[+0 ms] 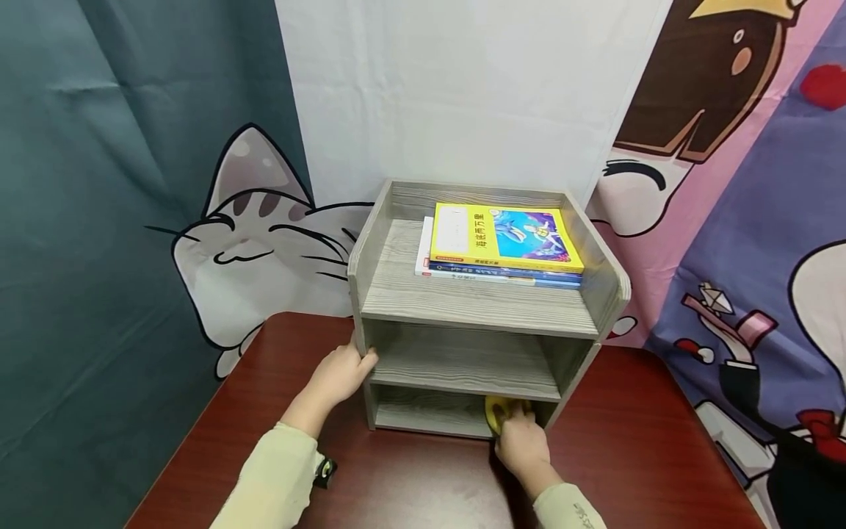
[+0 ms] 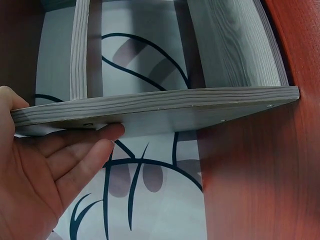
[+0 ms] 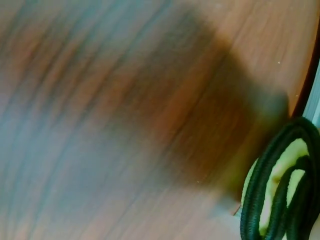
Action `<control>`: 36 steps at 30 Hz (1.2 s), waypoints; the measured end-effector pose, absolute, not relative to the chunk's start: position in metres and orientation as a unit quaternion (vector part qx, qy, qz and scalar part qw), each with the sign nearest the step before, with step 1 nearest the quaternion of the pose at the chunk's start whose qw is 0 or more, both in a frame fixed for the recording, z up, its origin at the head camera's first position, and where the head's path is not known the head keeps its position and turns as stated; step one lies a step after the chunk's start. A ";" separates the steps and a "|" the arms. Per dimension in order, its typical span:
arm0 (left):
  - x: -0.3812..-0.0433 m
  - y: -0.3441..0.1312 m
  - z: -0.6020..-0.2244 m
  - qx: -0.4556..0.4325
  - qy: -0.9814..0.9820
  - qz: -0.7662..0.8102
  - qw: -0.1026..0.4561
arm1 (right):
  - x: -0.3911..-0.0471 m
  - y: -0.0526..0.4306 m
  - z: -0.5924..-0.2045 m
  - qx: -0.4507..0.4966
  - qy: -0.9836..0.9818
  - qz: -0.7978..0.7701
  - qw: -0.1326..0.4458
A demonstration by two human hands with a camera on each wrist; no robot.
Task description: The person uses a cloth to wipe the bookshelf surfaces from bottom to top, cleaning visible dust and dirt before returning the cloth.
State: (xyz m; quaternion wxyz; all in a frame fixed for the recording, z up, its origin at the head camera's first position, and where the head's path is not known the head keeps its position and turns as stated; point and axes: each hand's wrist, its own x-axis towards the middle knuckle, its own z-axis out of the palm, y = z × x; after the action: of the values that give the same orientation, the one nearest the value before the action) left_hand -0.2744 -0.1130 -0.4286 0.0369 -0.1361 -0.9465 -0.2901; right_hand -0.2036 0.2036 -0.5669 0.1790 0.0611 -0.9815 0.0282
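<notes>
A grey wood-grain desktop shelf [image 1: 479,312] with three levels stands on the table. My left hand [image 1: 344,372] grips its left side panel [image 2: 155,107], thumb on the inner side and fingers along the outer face. At the right end of the bottom level, my right hand [image 1: 522,443] holds a yellow cloth [image 1: 496,413] just inside the opening. Up close in the right wrist view the cloth [image 3: 280,172] looks folded, with thick black edging. The right fingers are partly hidden under the shelf board, and that hand is almost out of its own wrist view.
On the top level lies a stack of books, a yellow one [image 1: 505,239] uppermost. The red-brown table [image 1: 423,485] extends to both sides of the shelf. Behind it hang a white curtain [image 1: 463,88] and printed cartoon cloths [image 1: 251,257].
</notes>
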 end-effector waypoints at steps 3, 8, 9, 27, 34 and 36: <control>-0.275 -0.113 -0.428 -0.136 -0.945 -0.296 0.032 | -0.207 0.205 -0.568 0.065 -0.979 0.032 0.192; -0.275 -0.113 -0.429 -0.134 -0.946 -0.293 0.040 | -0.213 0.207 -0.568 0.072 -0.977 0.036 0.195; -0.275 -0.113 -0.430 -0.135 -0.946 -0.292 0.042 | -0.214 0.207 -0.567 0.071 -0.978 0.036 0.190; -0.275 -0.115 -0.429 -0.141 -0.948 -0.283 0.042 | -0.217 0.187 -0.567 0.063 -0.981 0.029 0.181; -0.276 -0.114 -0.429 -0.143 -0.948 -0.282 0.039 | -0.215 0.166 -0.574 0.092 -0.973 0.016 0.212; -0.277 -0.113 -0.430 -0.141 -0.949 -0.280 0.039 | -0.212 0.165 -0.575 0.086 -0.973 0.013 0.213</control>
State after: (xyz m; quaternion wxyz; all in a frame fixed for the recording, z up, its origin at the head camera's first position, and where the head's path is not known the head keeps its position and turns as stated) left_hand -0.2766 -0.1133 -0.4297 0.0392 -0.1410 -0.9489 -0.2798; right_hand -0.2125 0.1652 -0.5750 0.2133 0.0860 -0.9731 0.0128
